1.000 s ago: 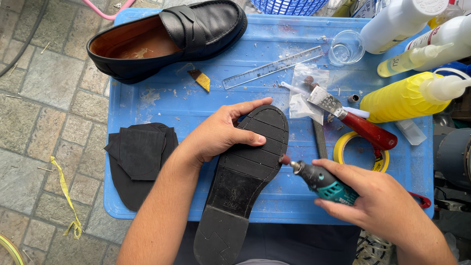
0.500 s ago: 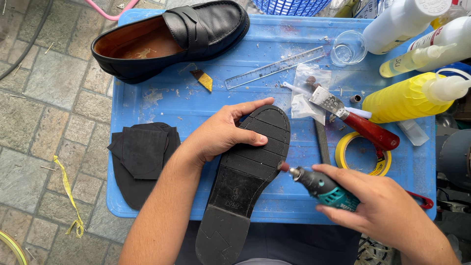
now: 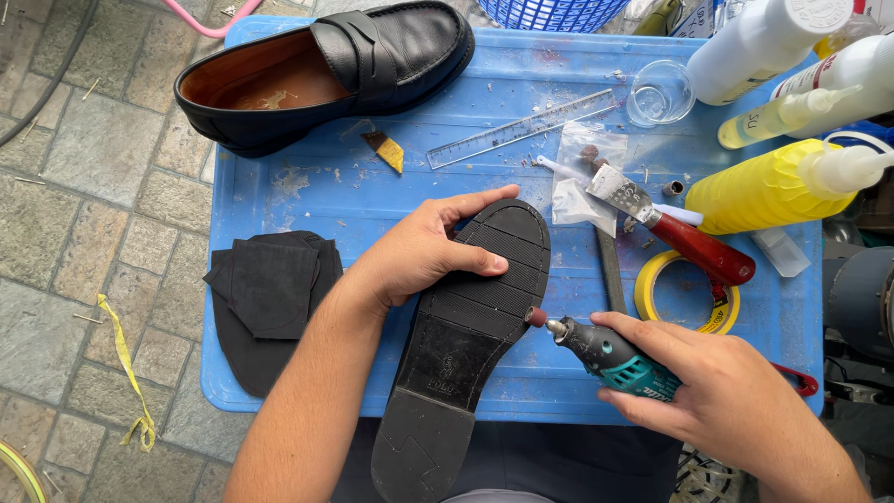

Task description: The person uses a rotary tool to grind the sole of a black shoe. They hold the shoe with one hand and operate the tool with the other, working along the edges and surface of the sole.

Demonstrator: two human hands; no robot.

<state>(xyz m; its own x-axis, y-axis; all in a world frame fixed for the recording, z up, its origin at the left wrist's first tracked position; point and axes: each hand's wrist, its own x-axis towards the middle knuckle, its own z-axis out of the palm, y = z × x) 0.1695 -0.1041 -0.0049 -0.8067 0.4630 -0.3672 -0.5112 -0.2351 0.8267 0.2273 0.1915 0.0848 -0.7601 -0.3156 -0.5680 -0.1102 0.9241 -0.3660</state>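
A black shoe lies sole up [image 3: 466, 345] across the front of a blue plastic lid [image 3: 307, 200]. My left hand [image 3: 424, 247] rests flat on the ribbed forepart and holds the shoe down. My right hand [image 3: 717, 391] grips a small teal and grey rotary tool [image 3: 605, 354]. The tool's little round grinding bit [image 3: 535, 318] touches the right edge of the sole near the waist.
A second black loafer [image 3: 326, 70] stands upright at the back left. Black rubber pieces [image 3: 270, 293] lie at the left. A clear ruler [image 3: 521, 129], red-handled scraper [image 3: 675, 228], yellow tape roll [image 3: 684, 293], small clear cup [image 3: 659, 91] and yellow and white squeeze bottles [image 3: 773, 186] crowd the right side.
The rotary tool's bit has crept slightly up along the sole's right edge. My left hand and the shoe have stayed put.
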